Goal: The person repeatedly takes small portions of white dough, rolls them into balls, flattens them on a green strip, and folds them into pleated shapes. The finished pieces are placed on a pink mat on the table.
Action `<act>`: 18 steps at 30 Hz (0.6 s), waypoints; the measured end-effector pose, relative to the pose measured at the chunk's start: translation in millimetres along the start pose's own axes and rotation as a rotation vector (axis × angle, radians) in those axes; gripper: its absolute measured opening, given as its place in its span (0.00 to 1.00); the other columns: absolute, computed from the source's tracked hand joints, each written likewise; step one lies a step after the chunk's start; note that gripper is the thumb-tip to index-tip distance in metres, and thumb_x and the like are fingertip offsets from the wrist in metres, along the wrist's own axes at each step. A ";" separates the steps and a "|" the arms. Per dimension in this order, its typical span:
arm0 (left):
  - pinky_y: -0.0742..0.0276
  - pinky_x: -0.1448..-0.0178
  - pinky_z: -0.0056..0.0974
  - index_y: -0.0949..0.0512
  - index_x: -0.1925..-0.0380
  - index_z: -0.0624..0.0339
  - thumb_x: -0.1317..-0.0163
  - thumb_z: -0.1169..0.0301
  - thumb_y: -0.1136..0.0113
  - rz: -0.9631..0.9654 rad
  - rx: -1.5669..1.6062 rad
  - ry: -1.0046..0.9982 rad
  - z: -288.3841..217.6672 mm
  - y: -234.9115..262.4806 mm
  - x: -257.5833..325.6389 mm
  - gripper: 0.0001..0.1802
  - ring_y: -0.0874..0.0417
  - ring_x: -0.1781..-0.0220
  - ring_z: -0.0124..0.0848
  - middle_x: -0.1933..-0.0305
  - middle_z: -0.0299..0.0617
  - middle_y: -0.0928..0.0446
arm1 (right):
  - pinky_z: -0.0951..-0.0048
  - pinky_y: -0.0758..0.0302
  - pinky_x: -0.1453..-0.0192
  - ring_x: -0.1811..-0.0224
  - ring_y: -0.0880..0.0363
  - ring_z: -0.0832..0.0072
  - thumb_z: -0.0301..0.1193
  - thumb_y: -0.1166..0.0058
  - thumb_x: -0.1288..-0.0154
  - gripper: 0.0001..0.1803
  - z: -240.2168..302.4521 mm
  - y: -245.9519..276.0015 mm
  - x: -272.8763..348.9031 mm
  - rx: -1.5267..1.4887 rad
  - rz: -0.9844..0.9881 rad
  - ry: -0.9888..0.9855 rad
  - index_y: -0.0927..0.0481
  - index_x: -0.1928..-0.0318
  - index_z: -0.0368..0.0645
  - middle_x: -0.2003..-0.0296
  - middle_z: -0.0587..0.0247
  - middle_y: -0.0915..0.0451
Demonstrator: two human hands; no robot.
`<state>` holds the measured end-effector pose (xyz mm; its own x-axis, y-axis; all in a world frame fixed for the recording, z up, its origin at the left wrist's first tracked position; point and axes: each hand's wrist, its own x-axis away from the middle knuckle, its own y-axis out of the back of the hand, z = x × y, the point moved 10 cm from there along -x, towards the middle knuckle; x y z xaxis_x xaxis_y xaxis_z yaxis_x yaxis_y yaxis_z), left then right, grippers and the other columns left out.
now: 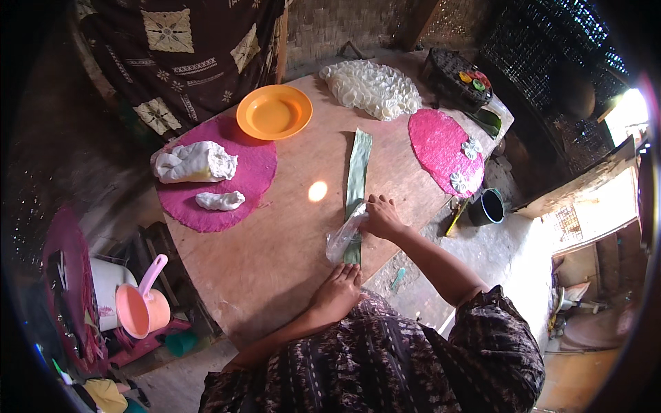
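A long green leaf strip [359, 165] lies lengthwise on the wooden table [289, 241] in front of me. My right hand [383, 218] is over the strip's middle, its fingers closed on a crumpled clear plastic bag [341, 241]. The bag rests across the strip and hides part of it. At the near end of the leaf, my left hand [337, 292] presses down with its fingers laid flat, close to the table's edge.
White dough [196, 162] and a smaller piece [220, 200] sit on a magenta round mat [255, 165]. Beyond are an orange plate [274, 112] and a pile of white rounds [372, 89]. A pink mat [441, 148] bears two white flower shapes; a dark bucket [487, 206] stands below.
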<state>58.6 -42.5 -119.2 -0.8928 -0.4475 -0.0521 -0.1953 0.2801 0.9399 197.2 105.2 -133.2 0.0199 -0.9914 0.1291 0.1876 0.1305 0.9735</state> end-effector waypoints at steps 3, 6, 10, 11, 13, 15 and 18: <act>0.40 0.26 0.48 0.30 0.43 0.77 0.33 0.50 0.49 0.027 0.032 -0.027 2.1 -3.8 -3.3 0.36 0.28 0.32 0.48 0.36 0.61 0.29 | 0.50 0.33 0.43 0.46 0.28 0.53 0.44 0.34 0.49 0.26 -8.1 -0.4 -9.9 -0.020 0.012 -0.045 0.20 0.47 0.58 0.51 0.57 0.24; 0.40 0.26 0.49 0.29 0.45 0.79 0.34 0.50 0.48 0.055 -0.044 -0.101 -0.6 -8.8 -5.2 0.36 0.26 0.35 0.52 0.39 0.65 0.28 | 0.49 0.34 0.43 0.46 0.29 0.53 0.43 0.34 0.48 0.24 -23.7 4.8 -33.2 -0.037 -0.006 -0.078 0.19 0.48 0.60 0.52 0.57 0.25; 0.40 0.26 0.51 0.28 0.47 0.81 0.36 0.50 0.46 0.027 -0.005 -0.119 -2.4 -9.4 -7.2 0.37 0.25 0.37 0.55 0.41 0.67 0.27 | 0.47 0.35 0.42 0.46 0.29 0.53 0.51 0.33 0.50 0.29 -44.7 10.6 -67.3 -0.027 0.011 -0.120 0.20 0.47 0.59 0.53 0.57 0.25; 0.40 0.26 0.52 0.28 0.48 0.81 0.37 0.50 0.46 0.030 0.005 -0.108 -2.4 -10.6 -7.7 0.37 0.25 0.36 0.55 0.41 0.68 0.27 | 0.47 0.35 0.42 0.45 0.29 0.53 0.53 0.34 0.49 0.30 -50.5 12.9 -76.7 -0.024 0.012 -0.136 0.20 0.46 0.60 0.52 0.56 0.25; 0.40 0.26 0.52 0.27 0.47 0.80 0.37 0.49 0.45 0.038 0.000 -0.087 -2.1 -13.2 -8.8 0.37 0.26 0.36 0.54 0.41 0.67 0.26 | 0.47 0.37 0.40 0.41 0.30 0.53 0.57 0.36 0.48 0.30 -61.1 18.6 -92.5 -0.071 -0.008 -0.154 0.20 0.47 0.60 0.50 0.55 0.25; 0.40 0.27 0.51 0.26 0.47 0.77 0.36 0.48 0.44 0.041 -0.038 -0.073 -1.7 -15.1 -9.7 0.36 0.27 0.36 0.53 0.41 0.64 0.26 | 0.47 0.38 0.39 0.40 0.29 0.54 0.63 0.39 0.48 0.33 -71.9 21.7 -108.9 -0.050 -0.006 -0.161 0.18 0.48 0.57 0.47 0.55 0.24; 0.39 0.27 0.51 0.26 0.47 0.76 0.37 0.48 0.42 0.053 0.018 -0.043 0.2 -16.0 -10.5 0.36 0.26 0.36 0.53 0.42 0.64 0.25 | 0.45 0.39 0.38 0.39 0.30 0.54 0.65 0.40 0.49 0.35 -87.8 26.1 -135.4 -0.049 -0.024 -0.179 0.18 0.46 0.58 0.45 0.55 0.24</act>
<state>71.1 -42.1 -133.8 -0.9185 -0.3951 -0.0176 -0.1545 0.3174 0.9356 285.7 242.4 -141.8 -0.1593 -0.9770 0.1419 0.2335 0.1024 0.9670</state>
